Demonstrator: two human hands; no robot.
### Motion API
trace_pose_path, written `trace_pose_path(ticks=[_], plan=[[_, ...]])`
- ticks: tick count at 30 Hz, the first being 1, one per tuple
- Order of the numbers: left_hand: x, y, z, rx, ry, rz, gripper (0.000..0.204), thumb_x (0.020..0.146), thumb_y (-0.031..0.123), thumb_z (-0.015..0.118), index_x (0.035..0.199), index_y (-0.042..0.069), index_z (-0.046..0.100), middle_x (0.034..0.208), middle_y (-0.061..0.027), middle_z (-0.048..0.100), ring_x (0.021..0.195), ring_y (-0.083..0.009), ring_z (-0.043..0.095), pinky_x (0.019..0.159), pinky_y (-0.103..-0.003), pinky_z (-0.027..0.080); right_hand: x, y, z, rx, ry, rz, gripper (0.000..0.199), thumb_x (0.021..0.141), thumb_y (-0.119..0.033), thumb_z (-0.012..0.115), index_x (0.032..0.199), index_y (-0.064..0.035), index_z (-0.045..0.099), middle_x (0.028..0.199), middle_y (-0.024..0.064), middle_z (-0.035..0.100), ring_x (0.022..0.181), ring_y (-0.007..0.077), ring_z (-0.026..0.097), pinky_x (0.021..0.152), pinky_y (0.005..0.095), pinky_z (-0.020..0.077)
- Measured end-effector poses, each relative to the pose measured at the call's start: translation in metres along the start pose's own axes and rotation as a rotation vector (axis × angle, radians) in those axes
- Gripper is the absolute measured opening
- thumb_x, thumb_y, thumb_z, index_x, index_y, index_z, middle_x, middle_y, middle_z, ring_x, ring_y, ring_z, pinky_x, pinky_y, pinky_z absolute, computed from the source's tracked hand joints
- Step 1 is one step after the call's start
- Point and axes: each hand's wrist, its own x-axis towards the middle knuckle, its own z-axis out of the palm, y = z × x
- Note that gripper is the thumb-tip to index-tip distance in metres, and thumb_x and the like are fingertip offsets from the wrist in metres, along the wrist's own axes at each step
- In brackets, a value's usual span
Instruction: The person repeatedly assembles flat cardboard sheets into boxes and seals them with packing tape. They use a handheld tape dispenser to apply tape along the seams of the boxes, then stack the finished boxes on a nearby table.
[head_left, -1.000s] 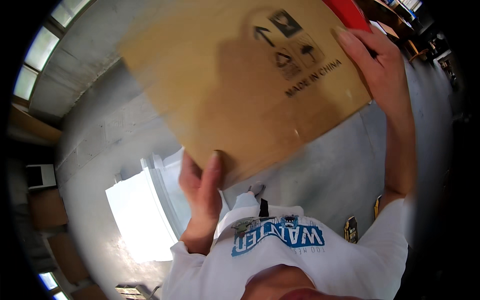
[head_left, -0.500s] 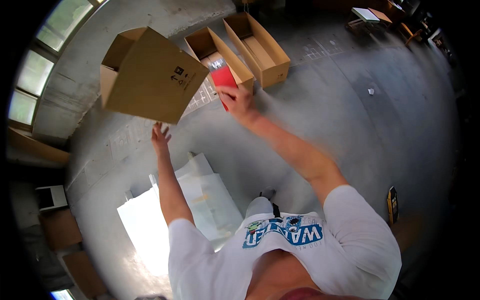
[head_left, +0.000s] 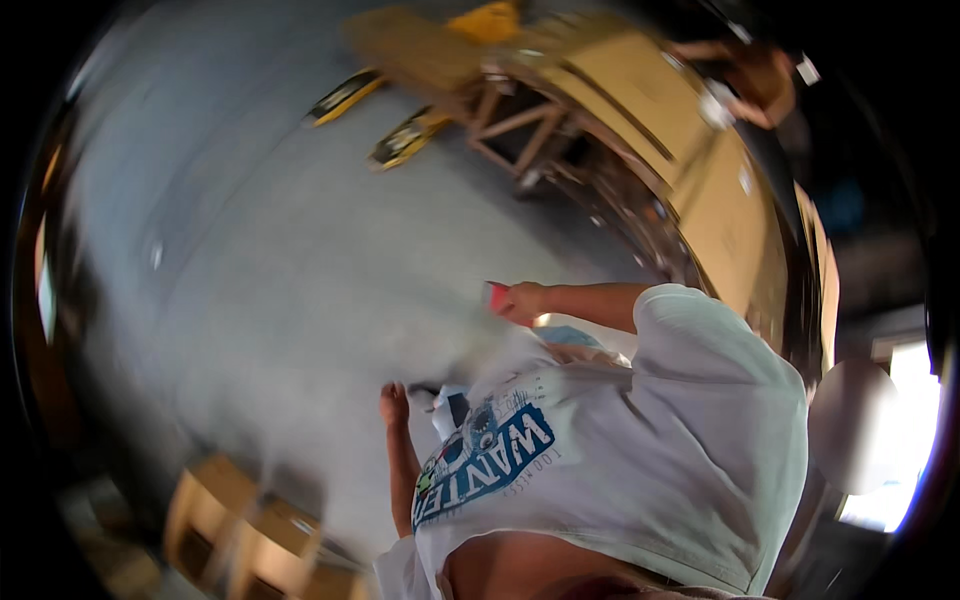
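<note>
Head view, blurred by motion. A small red tool (head_left: pixel 497 296) was gripped in the right hand (head_left: pixel 526 302), held in front of the body over the grey floor (head_left: pixel 250 280), well apart from the bench's near edge. The tool's exact kind could not be told. The left hand (head_left: pixel 395 403) was held low beside the body with its fingers curled; whether it was fully clenched could not be told.

The bench (head_left: pixel 630 165) was seen to be carried on a brown frame, its near edge curved by the lens. Its top was covered by large cardboard sheets (head_left: pixel 735 225), laid along that edge. By the bench's far edge, a co-worker's arms (head_left: pixel 760 85) were stretched out; what was handled there could not be made out.

Past the bench's left end, two yellow forks (head_left: pixel 405 140) were extended over the floor. Near the floor's lower-left corner, open cartons (head_left: pixel 278 528) were set side by side. A white T-shirt (head_left: pixel 680 420) with a blue print was worn. At the right, a bright opening (head_left: pixel 895 430) was shown.
</note>
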Motion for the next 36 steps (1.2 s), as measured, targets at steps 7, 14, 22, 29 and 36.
trace_pose_path(ticks=[7,14,22,29,36], plan=[[0.065,0.444,0.147,0.034,-0.474,0.69,0.028,0.093,0.024,0.061,0.109,0.001,0.064,0.101,-0.0112,0.069,0.09,-0.0215,0.066,0.08,-0.03,0.051,-0.282,0.255,0.202,0.071,-0.201,0.634,0.028,0.088,-0.036,0.055,0.099,-0.0152,0.07,0.096,0.011,0.07,0.089,0.0313,0.066,0.077,0.0433,0.0521],[-0.076,0.64,0.481,0.26,-0.982,0.903,0.034,0.092,0.026,0.062,0.114,-0.001,0.06,0.102,-0.0151,0.067,0.089,-0.0241,0.067,0.08,-0.033,0.052,-0.493,0.349,0.324,1.37,1.09,1.539,0.043,0.087,-0.048,0.054,0.104,-0.0119,0.07,0.101,0.0071,0.07,0.097,0.0228,0.063,0.083,0.0372,0.0502],[-0.175,0.675,0.598,0.67,-0.814,1.161,0.054,0.089,0.032,0.062,0.125,-0.006,0.048,0.127,-0.0229,0.044,0.11,-0.0397,0.053,0.093,-0.043,0.046,-0.609,0.447,0.247,1.818,2.027,1.149,0.054,0.081,-0.051,0.071,0.11,-0.0052,0.067,0.101,0.0064,0.067,0.086,0.0185,0.064,0.079,0.0338,0.0505],[-0.21,0.736,0.603,1.031,-0.628,1.478,0.071,0.088,0.052,0.059,0.121,-0.01,0.049,0.118,-0.0235,0.05,0.102,-0.0407,0.056,0.086,-0.046,0.05,-0.614,0.359,0.117,1.306,2.489,1.011,0.028,0.087,-0.023,0.071,0.096,0.0033,0.069,0.084,0.0005,0.061,0.07,0.0066,0.053,0.065,0.0235,0.0444],[-0.394,0.933,0.595,0.53,-1.436,1.023,0.098,0.078,0.078,0.052,0.12,-0.011,0.052,0.12,-0.0286,0.056,0.106,-0.0431,0.06,0.071,-0.047,0.057,-0.615,0.213,-0.034,0.731,2.603,0.989,0.02,0.081,-0.013,0.075,0.091,0.0015,0.066,0.082,0.0007,0.052,0.069,0.0075,0.049,0.057,0.0223,0.0391]])
